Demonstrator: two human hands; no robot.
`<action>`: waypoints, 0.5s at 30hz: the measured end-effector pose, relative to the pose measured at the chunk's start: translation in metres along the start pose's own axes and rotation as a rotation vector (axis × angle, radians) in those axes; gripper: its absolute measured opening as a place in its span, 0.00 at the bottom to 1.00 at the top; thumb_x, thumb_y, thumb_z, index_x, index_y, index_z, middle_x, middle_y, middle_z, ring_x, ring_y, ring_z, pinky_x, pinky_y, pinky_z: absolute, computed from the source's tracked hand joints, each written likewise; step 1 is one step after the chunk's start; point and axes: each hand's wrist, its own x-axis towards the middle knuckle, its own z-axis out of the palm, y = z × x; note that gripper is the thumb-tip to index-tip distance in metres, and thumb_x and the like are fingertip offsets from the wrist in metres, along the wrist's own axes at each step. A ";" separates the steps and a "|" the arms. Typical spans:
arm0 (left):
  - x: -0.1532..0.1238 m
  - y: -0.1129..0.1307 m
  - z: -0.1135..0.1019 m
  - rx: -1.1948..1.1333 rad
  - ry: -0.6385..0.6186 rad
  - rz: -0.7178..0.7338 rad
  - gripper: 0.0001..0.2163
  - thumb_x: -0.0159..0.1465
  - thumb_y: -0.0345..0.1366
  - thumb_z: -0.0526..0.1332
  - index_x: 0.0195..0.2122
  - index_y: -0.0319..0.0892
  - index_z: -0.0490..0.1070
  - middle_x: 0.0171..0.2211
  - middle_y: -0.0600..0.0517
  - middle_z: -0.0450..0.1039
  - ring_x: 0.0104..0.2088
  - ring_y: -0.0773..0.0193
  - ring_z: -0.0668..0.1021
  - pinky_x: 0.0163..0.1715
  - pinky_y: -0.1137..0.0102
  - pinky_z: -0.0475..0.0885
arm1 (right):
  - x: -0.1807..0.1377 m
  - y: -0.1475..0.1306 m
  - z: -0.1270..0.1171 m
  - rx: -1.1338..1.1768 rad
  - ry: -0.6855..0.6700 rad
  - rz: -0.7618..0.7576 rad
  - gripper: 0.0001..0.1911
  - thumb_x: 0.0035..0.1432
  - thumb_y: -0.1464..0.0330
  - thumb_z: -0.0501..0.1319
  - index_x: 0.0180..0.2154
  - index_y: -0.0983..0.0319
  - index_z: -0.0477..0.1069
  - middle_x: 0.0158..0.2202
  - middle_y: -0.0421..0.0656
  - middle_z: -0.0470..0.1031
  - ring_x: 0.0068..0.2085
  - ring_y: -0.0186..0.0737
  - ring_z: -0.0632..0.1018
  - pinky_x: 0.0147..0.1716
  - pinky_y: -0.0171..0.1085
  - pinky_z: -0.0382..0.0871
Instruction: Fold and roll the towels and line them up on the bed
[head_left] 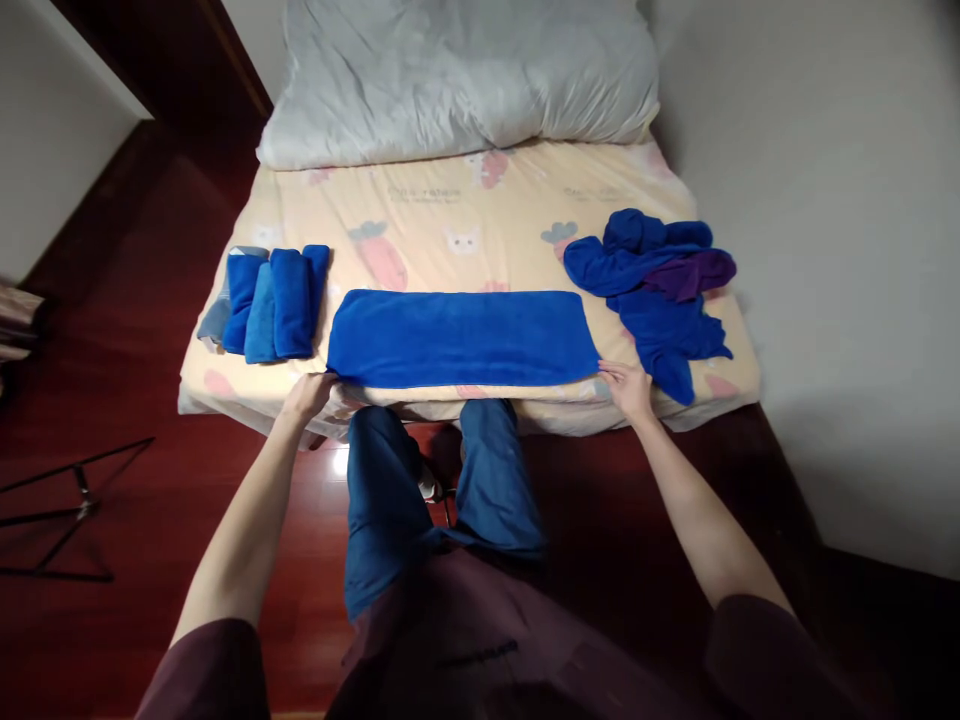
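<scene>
A blue towel [461, 338] lies spread flat along the near side of the bed, its long side running left to right. My left hand [311, 393] pinches its near left corner. At the near right corner, my right hand [628, 388] grips the towel between thumb and fingers. Left of the towel sits a row of several folded blue towels [291, 305], some lighter or greyish. A loose heap of crumpled blue cloths [652, 310] lies to the right, with a purple cloth [690, 275] among them.
The bed [450, 240] has a cream sheet with carrot and rabbit prints. A grey-white quilt [465, 85] is bunched across its far part. A wall [825, 250] stands close on the right. Black tripod legs [82, 508] rest on the dark red floor at left.
</scene>
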 end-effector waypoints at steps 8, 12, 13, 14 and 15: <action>-0.015 -0.001 0.008 -0.039 0.119 -0.246 0.22 0.69 0.41 0.50 0.54 0.39 0.79 0.51 0.39 0.82 0.52 0.46 0.82 0.55 0.58 0.75 | -0.007 0.017 -0.016 -0.236 -0.110 -0.003 0.12 0.61 0.68 0.62 0.41 0.63 0.83 0.48 0.56 0.84 0.51 0.56 0.85 0.56 0.49 0.80; -0.022 -0.001 0.009 0.069 0.037 -0.061 0.22 0.64 0.32 0.51 0.53 0.38 0.79 0.58 0.37 0.78 0.60 0.47 0.78 0.61 0.56 0.72 | -0.015 0.020 -0.018 -0.509 -0.298 -0.067 0.15 0.61 0.75 0.57 0.42 0.63 0.83 0.55 0.53 0.82 0.56 0.53 0.83 0.60 0.48 0.77; -0.024 -0.001 0.009 0.107 0.001 0.010 0.21 0.61 0.29 0.52 0.50 0.39 0.81 0.59 0.38 0.77 0.63 0.46 0.75 0.63 0.54 0.70 | -0.016 0.020 -0.018 -0.588 -0.362 -0.090 0.16 0.59 0.77 0.57 0.40 0.62 0.83 0.57 0.51 0.81 0.57 0.53 0.82 0.61 0.48 0.76; -0.025 -0.002 0.009 0.142 -0.033 0.063 0.20 0.58 0.28 0.54 0.45 0.40 0.82 0.61 0.39 0.76 0.66 0.45 0.73 0.65 0.53 0.69 | -0.017 0.020 -0.018 -0.657 -0.407 -0.104 0.18 0.58 0.79 0.56 0.39 0.62 0.83 0.59 0.50 0.80 0.57 0.52 0.82 0.61 0.47 0.76; -0.025 -0.003 0.008 0.173 -0.060 0.094 0.18 0.56 0.27 0.55 0.41 0.41 0.83 0.61 0.40 0.76 0.67 0.44 0.72 0.65 0.52 0.68 | -0.016 0.020 -0.018 -0.711 -0.426 -0.108 0.19 0.56 0.80 0.55 0.39 0.62 0.83 0.59 0.49 0.80 0.56 0.52 0.82 0.61 0.47 0.76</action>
